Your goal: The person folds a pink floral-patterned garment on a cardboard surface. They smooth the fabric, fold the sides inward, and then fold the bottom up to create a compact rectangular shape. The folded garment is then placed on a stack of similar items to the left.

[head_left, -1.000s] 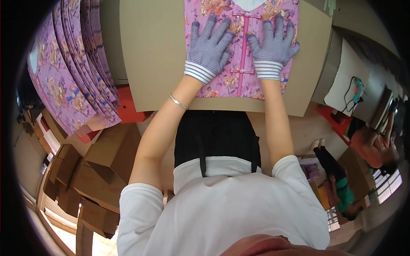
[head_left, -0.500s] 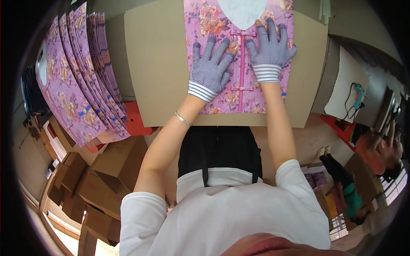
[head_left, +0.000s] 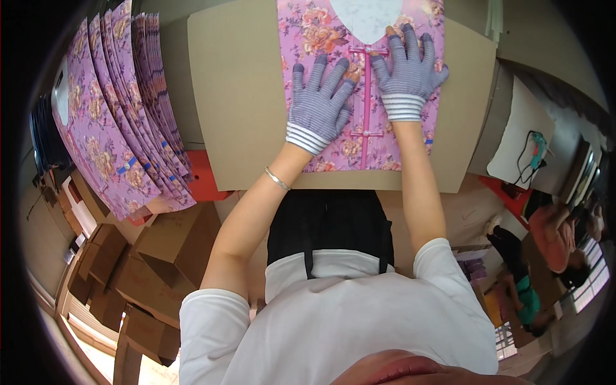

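Note:
A pink floral garment panel (head_left: 350, 149) lies flat on a tan cardboard sheet (head_left: 237, 96). It has a pale rounded neck area, a magenta centre strip and knotted fastenings. My left hand (head_left: 319, 106), in a grey-striped glove with white bands at the wrist, rests on the panel left of the strip, fingers spread. Right of the strip, my right hand (head_left: 409, 74), gloved alike, lies palm down with its fingers apart near the neck area. Neither hand grips anything. The panel's top runs beyond the picture's upper edge.
At the left, a fanned stack of similar pink floral pieces (head_left: 106, 128) sits by a red container (head_left: 208, 176). Brown cardboard boxes (head_left: 173, 244) are piled lower left. On the right, a teal corded tool (head_left: 538, 147) lies on a white board (head_left: 513, 154). Other people (head_left: 526, 295) are at lower right.
Both hands stay spread on the panel; hands and panel appear slightly farther right in the picture. At lower right, the other people have shifted posture.

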`<action>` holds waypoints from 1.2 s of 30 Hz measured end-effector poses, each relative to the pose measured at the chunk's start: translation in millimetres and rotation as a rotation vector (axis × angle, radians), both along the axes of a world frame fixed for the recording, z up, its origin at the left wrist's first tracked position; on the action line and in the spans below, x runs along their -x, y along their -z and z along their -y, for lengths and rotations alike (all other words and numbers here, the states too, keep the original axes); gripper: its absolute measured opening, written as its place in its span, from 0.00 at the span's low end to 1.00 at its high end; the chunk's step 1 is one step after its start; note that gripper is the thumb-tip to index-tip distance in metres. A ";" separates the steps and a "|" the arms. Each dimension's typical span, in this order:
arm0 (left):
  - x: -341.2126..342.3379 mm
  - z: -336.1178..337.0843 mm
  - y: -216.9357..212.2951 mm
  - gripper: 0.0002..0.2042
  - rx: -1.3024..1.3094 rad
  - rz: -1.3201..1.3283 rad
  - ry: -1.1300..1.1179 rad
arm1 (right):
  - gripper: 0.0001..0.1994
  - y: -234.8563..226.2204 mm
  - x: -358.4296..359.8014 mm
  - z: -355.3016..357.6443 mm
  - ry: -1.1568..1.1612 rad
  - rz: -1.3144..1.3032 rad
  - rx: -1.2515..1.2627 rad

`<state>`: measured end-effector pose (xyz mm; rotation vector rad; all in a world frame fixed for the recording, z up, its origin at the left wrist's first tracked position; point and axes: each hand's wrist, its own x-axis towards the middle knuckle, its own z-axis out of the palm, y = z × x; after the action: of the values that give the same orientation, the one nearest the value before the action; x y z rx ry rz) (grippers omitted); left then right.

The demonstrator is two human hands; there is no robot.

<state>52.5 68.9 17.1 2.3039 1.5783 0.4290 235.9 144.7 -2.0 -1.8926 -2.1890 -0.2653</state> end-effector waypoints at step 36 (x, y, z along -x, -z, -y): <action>-1.4 0.1 -7.4 0.28 0.032 -0.147 0.031 | 0.31 -3.9 -53.8 -110.4 -0.860 -0.101 0.069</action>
<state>54.0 68.8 24.5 2.3804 1.6011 0.2297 289.7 255.0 2.0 -0.8093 -2.7018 0.0668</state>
